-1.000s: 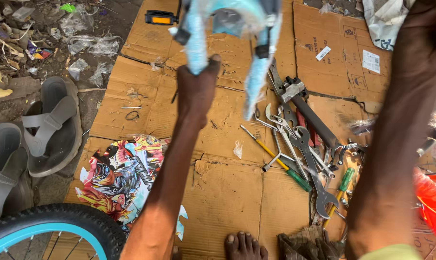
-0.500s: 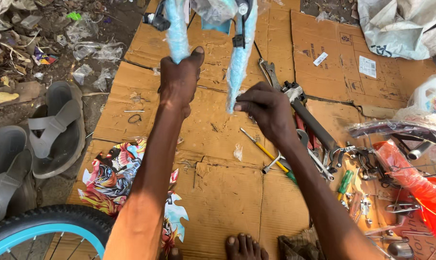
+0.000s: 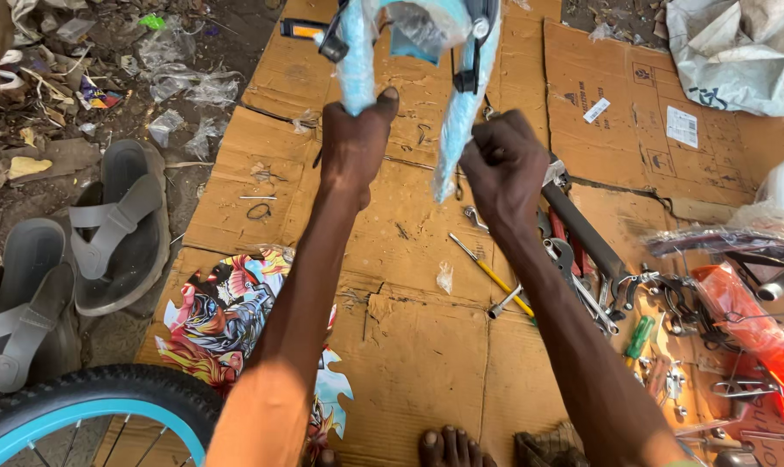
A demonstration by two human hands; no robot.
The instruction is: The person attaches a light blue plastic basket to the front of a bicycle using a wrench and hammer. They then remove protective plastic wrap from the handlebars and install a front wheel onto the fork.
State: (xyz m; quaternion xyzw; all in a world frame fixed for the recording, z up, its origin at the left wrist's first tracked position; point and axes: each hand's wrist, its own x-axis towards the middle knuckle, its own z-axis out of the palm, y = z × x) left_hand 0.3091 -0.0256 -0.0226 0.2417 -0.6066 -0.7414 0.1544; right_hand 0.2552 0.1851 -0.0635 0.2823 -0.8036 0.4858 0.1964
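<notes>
Both hands grip the wrapped light-blue bicycle fork (image 3: 357, 60): left hand (image 3: 355, 143) closed round one leg's end, right hand (image 3: 504, 169) fisted at the other; stripping the wrap looks in hand.

you see grey sandals (image 3: 80, 259) left, blue-rimmed wheel (image 3: 80, 406) near left, colourful sticker sheet (image 3: 228, 320) on cardboard (image 3: 409, 363), spanners (image 3: 582, 268) and yellow-handled screwdriver (image 3: 491, 275) right.

the top edge of the frame is cutting off the light-blue fork (image 3: 357, 60), hiding its upper part. the left hand (image 3: 355, 143) is covering the left leg's tip, and the right hand (image 3: 504, 169) is blurring slightly, its grip unclear. the blue-rimmed wheel (image 3: 89, 411) is running off the lower left corner. small tools (image 3: 582, 277) at right are overlapping, too tangled to tell apart.
</notes>
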